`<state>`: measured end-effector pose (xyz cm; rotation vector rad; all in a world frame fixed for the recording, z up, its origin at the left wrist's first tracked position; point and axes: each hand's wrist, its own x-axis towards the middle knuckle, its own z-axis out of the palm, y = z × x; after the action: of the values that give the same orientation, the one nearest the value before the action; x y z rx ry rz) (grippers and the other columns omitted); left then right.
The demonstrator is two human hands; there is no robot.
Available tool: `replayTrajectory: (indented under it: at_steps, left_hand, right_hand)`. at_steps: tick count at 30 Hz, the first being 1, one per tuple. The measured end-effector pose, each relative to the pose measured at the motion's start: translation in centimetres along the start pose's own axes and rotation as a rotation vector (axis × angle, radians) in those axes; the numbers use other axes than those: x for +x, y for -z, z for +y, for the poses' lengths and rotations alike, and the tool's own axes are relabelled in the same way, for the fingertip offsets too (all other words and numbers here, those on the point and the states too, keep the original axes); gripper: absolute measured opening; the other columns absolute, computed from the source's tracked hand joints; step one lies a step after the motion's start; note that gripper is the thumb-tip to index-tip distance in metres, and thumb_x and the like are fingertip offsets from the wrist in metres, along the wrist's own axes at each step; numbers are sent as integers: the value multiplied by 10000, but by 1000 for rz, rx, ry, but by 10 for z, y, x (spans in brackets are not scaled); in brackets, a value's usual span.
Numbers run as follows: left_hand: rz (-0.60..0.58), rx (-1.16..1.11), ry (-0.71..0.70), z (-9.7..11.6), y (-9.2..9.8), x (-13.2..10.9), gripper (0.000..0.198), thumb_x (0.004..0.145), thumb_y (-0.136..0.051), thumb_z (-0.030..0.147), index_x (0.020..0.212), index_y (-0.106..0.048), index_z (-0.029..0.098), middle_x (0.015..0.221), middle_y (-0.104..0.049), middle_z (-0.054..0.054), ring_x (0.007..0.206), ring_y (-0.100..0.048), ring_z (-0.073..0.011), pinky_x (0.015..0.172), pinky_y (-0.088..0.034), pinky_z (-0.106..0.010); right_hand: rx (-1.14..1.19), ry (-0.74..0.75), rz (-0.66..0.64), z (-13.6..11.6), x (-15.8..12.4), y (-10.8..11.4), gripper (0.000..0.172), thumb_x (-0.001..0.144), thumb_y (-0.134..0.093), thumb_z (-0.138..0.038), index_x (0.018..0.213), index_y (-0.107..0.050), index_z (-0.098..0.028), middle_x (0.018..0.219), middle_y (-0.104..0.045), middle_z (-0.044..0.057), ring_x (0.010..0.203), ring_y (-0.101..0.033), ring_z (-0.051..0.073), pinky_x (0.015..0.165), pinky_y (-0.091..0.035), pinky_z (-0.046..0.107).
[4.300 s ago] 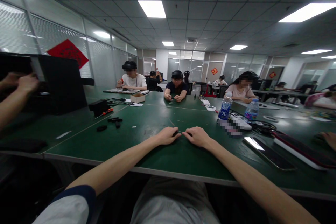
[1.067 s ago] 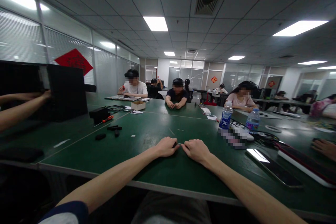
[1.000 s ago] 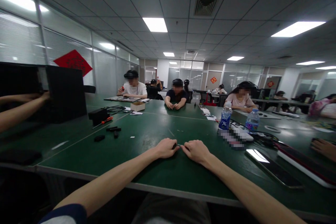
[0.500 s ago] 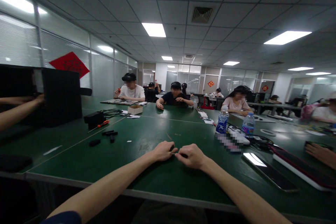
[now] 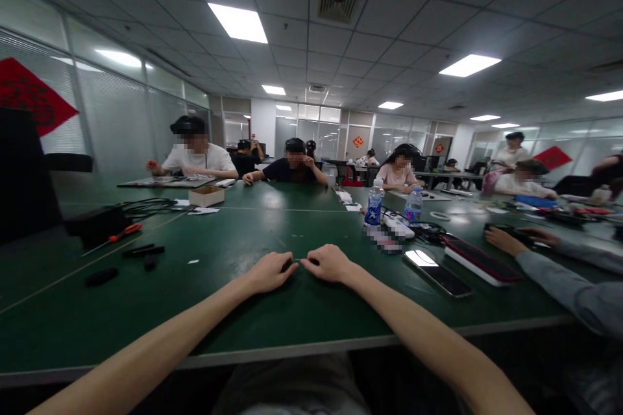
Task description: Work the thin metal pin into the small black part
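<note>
I can make out a small dark piece, too small to identify, pinched between the left hand [image 5: 267, 273] and right hand [image 5: 329, 263], over the green table [image 5: 204, 298].

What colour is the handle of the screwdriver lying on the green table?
The screwdriver handle is orange-red with black, best seen in the head view.

Kinda dim overall, light coming from ceiling panels [image 5: 238, 22], soft glare across the green table [image 5: 272, 198], hardly any shadows, heavy fisheye bend toward the edges
</note>
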<state>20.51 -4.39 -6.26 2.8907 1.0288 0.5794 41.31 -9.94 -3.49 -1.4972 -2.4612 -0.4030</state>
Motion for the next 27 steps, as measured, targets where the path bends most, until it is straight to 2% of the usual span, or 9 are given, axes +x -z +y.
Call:
replayTrajectory:
  at_steps: [12,19,27]
  left_hand:
    - [9,27,13,5,6,-4,388,894,-329,494,872,-561,183,795,-632,-64,696,-575,-183,585,-346,-255]
    - [-24,31,51,9,12,-6,393,891,-340,494,897,-568,173,813,-632,-78,708,-589,-186,613,-381,-261]
    - [-21,33,50,6,9,-5,413,889,-329,507,888,-574,174,814,-633,-86,710,-589,-193,616,-384,-264]
  right_hand:
    - [2,-1,-29,-4,0,1,472,932,-339,-492,772,-662,-187,730,-664,43,661,-589,145,649,-370,228]
    - [47,-10,-46,-5,2,0,468,934,-334,-494,809,-675,-199,760,-672,39,678,-593,141,672,-372,226]
    - [57,-16,-37,-5,2,0,461,931,-344,-489,796,-675,-198,758,-674,38,682,-598,142,656,-367,222]
